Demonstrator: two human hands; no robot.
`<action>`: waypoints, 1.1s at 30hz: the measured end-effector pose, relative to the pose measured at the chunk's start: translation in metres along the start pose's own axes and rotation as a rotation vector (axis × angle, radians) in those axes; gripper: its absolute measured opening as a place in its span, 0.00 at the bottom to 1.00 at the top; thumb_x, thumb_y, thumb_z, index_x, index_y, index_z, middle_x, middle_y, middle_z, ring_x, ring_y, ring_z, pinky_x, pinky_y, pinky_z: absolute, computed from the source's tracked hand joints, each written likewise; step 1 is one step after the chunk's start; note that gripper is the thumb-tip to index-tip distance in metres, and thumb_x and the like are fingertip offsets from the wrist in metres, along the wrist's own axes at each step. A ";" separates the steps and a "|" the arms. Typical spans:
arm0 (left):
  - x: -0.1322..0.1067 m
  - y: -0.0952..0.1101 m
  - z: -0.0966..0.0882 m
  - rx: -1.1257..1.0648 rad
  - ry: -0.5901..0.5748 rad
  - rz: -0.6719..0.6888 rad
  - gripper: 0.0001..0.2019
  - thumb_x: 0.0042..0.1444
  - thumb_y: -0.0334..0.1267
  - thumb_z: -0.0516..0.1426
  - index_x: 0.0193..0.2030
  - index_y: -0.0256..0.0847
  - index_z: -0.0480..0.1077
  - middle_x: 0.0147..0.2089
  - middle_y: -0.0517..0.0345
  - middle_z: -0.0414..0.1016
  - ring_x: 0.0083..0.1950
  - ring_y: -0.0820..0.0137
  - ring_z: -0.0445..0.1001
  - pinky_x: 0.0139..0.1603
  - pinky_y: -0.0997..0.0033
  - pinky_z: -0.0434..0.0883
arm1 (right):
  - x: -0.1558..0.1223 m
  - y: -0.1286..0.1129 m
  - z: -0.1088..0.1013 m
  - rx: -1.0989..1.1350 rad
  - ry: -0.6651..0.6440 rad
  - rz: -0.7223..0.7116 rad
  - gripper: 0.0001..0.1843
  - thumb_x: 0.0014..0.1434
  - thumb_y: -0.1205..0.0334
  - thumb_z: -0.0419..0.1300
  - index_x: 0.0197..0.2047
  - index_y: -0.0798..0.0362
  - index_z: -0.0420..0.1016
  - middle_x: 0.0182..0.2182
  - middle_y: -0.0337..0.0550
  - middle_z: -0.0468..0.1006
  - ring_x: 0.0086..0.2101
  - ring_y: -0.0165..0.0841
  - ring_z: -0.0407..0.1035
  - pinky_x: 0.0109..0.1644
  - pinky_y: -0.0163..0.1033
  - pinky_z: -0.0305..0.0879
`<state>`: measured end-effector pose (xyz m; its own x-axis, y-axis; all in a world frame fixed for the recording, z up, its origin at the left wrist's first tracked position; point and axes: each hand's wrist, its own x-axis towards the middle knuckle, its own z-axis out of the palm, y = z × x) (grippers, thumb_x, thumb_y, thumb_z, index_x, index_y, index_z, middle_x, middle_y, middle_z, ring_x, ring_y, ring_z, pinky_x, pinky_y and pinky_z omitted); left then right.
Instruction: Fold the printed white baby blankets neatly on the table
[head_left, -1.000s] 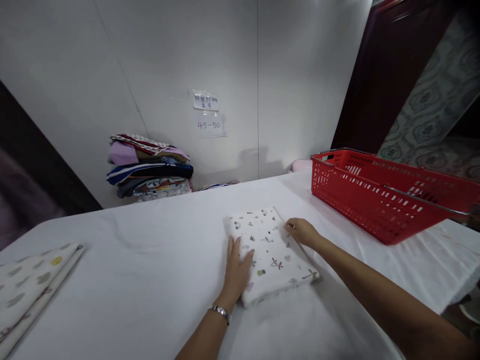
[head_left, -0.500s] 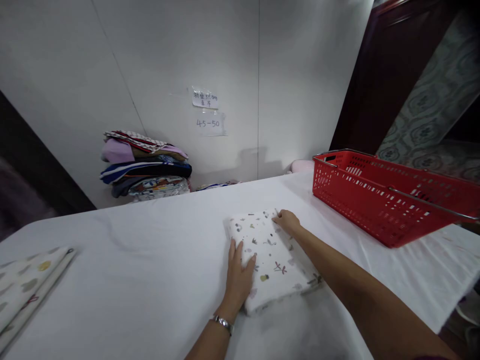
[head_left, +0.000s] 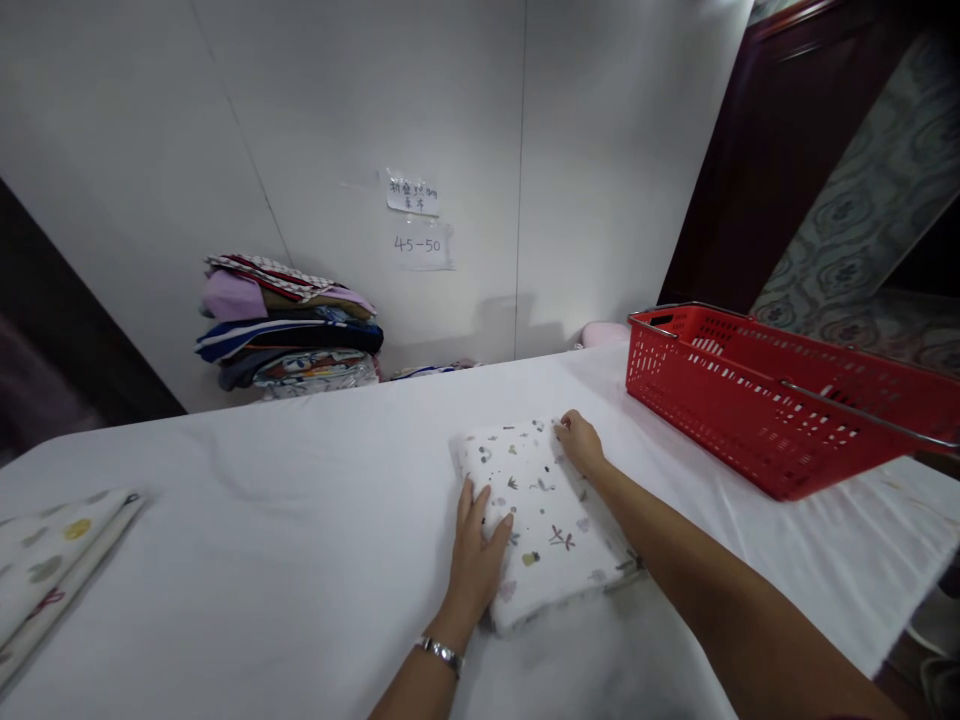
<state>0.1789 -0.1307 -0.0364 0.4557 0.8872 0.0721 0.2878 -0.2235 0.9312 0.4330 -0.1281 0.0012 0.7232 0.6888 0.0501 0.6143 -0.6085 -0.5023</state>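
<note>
A folded white cloth (head_left: 541, 520) with small printed plants and animals lies on the white-covered table (head_left: 300, 560) in front of me. My left hand (head_left: 478, 545) rests along its left edge, fingers spread, fingertips on the top layer. At the far right corner of the cloth, my right hand (head_left: 581, 443) has thumb and fingers brought together on the edge. The pinched fabric itself is mostly hidden by the fingers. Another folded printed cloth (head_left: 60, 560) lies at the far left.
A red perforated basket (head_left: 750, 410) with metal handles stands on the right of the table. Behind the table's far edge is a stack of folded fabrics (head_left: 292, 325) against the wall. Paper labels (head_left: 418, 245) are taped to the wall, and a pink item (head_left: 604, 334) shows behind the basket.
My right hand has shifted slightly at the cloth's far right corner, its knuckles now higher. My left hand stays at the left edge. The view has moved a little.
</note>
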 end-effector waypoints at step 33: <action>0.129 0.007 -0.057 0.374 0.185 -0.001 0.15 0.56 0.47 0.51 0.43 0.40 0.69 0.43 0.52 0.74 0.45 0.65 0.71 0.47 0.67 0.65 | 0.001 -0.016 0.023 -0.111 -0.220 -0.237 0.23 0.66 0.52 0.41 0.37 0.54 0.73 0.36 0.48 0.77 0.38 0.36 0.69 0.38 0.35 0.57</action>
<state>0.1913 0.0049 -0.0004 0.3057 0.9375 0.1661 0.5898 -0.3235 0.7399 0.4162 -0.1087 -0.0105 0.4785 0.8772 -0.0395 0.7962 -0.4524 -0.4018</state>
